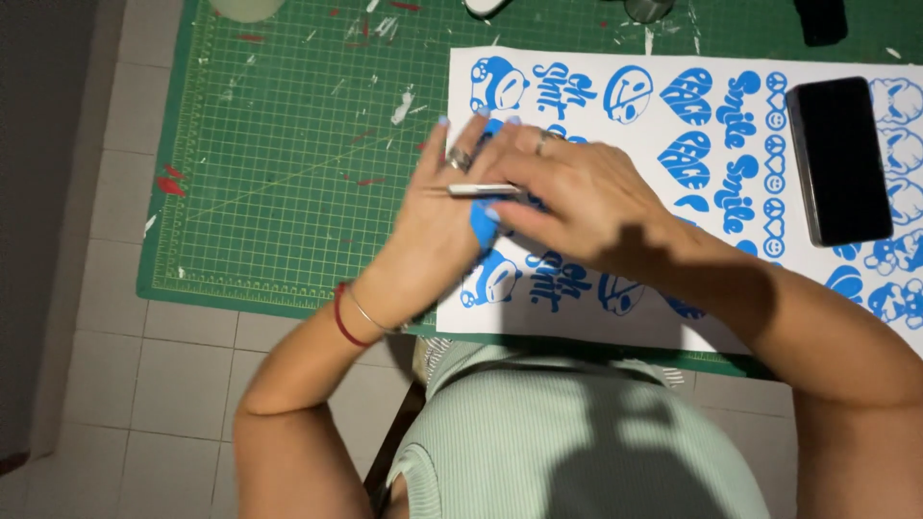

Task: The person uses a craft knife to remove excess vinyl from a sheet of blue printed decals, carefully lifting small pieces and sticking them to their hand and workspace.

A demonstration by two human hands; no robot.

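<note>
Table: pale square tiles, seen from above; a dark strip runs along its left edge; the person's pale green ribbed top fills the near edge.
Cutting mat [288, 173]: green with a fine printed grid, covering most of the table's far half; flecked with red and white scraps.
Sticker sheet [635, 322]: white backing carrying bright blue cut shapes, hearts, round faces, small cars and looping script; it lies flat on the right part of the mat, its near edge close to the mat's near edge.
Phone [838, 161]: black, screen dark, lying on the sheet toward the table's right edge, long axis running near to far.
Left hand [437, 226]: rests on the sheet's left edge, fingers spread flat, a ring on one finger, a red band and thin bangle at the wrist; a blue piece shows beneath it.
Right hand [577, 197]: crosses over the left, fingers curled closed around the tool.
Tool [484, 189]: slim, silver, pen-like; long axis lies left to right, its free end pointing toward the table's left edge; which end is the tip I cannot tell.
</note>
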